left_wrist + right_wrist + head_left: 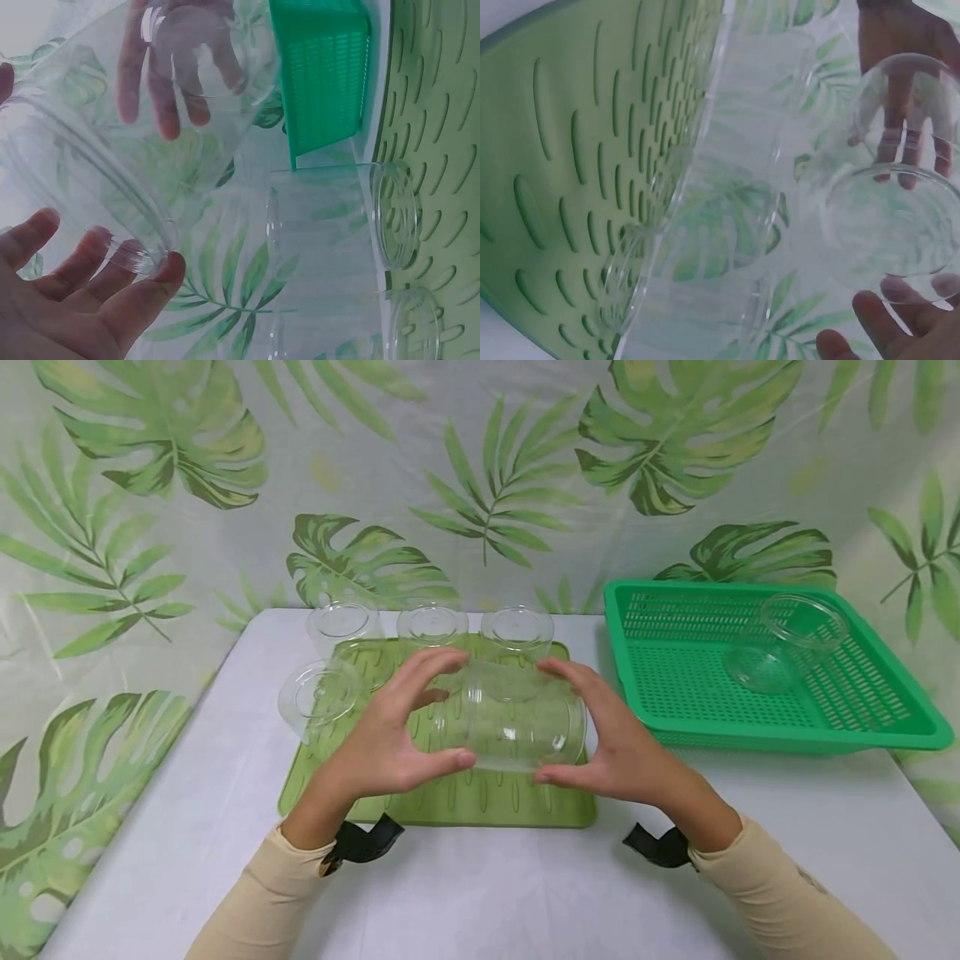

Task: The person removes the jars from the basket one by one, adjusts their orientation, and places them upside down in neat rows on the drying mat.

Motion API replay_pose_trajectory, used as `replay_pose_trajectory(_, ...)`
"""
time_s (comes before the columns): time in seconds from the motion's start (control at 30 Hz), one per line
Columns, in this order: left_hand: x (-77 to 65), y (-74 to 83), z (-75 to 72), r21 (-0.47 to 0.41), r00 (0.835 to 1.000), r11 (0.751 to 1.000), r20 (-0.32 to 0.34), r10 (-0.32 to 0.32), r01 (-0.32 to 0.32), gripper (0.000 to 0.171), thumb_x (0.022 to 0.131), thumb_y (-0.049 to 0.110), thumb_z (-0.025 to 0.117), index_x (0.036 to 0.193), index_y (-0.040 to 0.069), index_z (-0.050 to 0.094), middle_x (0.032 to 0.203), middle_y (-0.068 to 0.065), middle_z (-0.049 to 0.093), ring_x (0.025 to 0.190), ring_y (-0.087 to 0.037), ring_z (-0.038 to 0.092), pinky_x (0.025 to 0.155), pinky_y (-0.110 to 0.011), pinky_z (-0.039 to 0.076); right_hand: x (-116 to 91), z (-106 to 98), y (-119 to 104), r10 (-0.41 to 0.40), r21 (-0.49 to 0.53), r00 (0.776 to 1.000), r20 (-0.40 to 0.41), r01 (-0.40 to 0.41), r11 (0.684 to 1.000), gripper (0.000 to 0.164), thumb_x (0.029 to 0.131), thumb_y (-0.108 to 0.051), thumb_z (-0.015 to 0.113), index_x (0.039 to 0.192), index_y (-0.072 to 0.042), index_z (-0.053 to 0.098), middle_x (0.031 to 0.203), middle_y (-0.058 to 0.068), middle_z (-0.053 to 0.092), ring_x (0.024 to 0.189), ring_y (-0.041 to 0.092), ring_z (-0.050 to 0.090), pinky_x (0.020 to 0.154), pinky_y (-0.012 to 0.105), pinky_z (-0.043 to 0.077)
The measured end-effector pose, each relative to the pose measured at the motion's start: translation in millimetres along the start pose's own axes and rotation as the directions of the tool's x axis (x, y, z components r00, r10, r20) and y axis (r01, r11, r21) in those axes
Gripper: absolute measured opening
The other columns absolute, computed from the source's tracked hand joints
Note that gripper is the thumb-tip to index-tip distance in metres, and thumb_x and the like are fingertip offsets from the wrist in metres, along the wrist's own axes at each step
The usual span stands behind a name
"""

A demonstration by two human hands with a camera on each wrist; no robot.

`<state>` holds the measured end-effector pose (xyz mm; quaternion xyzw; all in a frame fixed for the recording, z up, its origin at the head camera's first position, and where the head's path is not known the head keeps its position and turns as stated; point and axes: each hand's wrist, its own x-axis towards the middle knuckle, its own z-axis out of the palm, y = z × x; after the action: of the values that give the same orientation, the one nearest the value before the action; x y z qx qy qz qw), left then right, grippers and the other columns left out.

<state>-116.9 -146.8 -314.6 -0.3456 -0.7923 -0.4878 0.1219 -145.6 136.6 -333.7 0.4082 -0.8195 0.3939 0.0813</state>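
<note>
Both hands hold a clear jar (517, 727) on its side above the green ridged mat (480, 810). My left hand (386, 735) curves round the jar's left end, thumb below and fingers above. At the opposite end, my right hand (615, 743) grips with its thumb low and fingers over the top. In the left wrist view, the left hand (82, 300) has its fingertips at the thick ridged rim, and the other hand's fingers show through the clear wall. The right wrist view has the right hand (907, 322) at the jar's round end.
Several similar clear jars stand along the mat's back and left side, such as one jar (517, 627) at the back. A green basket (757, 739) stands at the right with another clear jar (761, 668) inside. Leaf-patterned cloth (495, 468) hangs behind the white table (495, 893).
</note>
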Motion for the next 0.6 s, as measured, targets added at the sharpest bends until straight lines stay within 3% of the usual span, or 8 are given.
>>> replay_pose_trajectory(0.07,-0.7,-1.1,0.0,-0.039,1.0,0.999,-0.023,-0.011,0.01,0.086,0.075,0.019,0.085,0.148,0.008,0.04,0.147,-0.016,0.044,0.135,-0.029,0.047,0.103,-0.039,0.054,-0.6,0.1,0.1,0.001,0.052,1.0,-0.017,0.0,0.999,0.121,0.062,-0.02,0.095,0.157,-0.011,0.02,0.156,0.01,0.038,0.142,0.023,0.04,0.118,0.037,0.036)
replay_pose_trajectory(0.2,-0.8,-2.7,2.0,-0.109,0.997,0.994,-0.081,-0.018,0.009,0.085,0.084,0.046,0.076,0.149,0.008,0.038,0.148,-0.019,0.043,0.136,-0.031,0.048,0.102,-0.041,0.055,-1.6,3.3,2.7,0.012,0.222,0.999,-0.036,-0.003,0.975,0.127,0.065,-0.016,0.093,0.159,-0.013,0.009,0.158,0.015,0.031,0.145,0.018,0.035,0.119,0.026,0.032)
replay_pose_trajectory(0.33,-0.3,-3.4,6.6,-0.155,0.993,0.988,-0.115,-0.012,-0.006,0.089,0.086,0.058,0.068,0.15,0.006,0.035,0.15,-0.018,0.042,0.138,-0.034,0.047,0.102,-0.048,0.054,-1.0,11.0,6.6,-0.005,0.439,0.997,-0.072,0.036,0.898,0.12,0.076,-0.029,0.088,0.159,-0.012,0.003,0.159,0.023,0.026,0.145,0.026,0.037,0.116,0.025,0.039)
replay_pose_trajectory(0.43,1.0,-4.6,11.4,-0.225,0.991,0.974,-0.131,-0.009,-0.021,0.088,0.087,0.054,0.07,0.149,0.003,0.033,0.151,-0.018,0.04,0.139,-0.039,0.044,0.103,-0.053,0.051,0.8,17.5,7.7,0.002,0.6,0.993,-0.115,0.068,0.797,0.117,0.08,-0.041,0.082,0.16,-0.015,0.001,0.16,0.018,0.027,0.142,0.028,0.043,0.112,0.028,0.045)
replay_pose_trajectory(0.6,5.8,-6.9,21.6,-0.385,0.989,0.922,-0.148,-0.014,-0.045,0.093,0.088,0.048,0.072,0.148,-0.005,0.025,0.15,-0.029,0.031,0.139,-0.05,0.038,0.107,-0.062,0.044,3.5,25.1,7.0,0.074,0.816,0.982,-0.174,0.102,0.57,0.115,0.079,-0.043,0.082,0.16,-0.02,0.003,0.158,0.008,0.034,0.136,0.019,0.049,0.111,0.028,0.045)
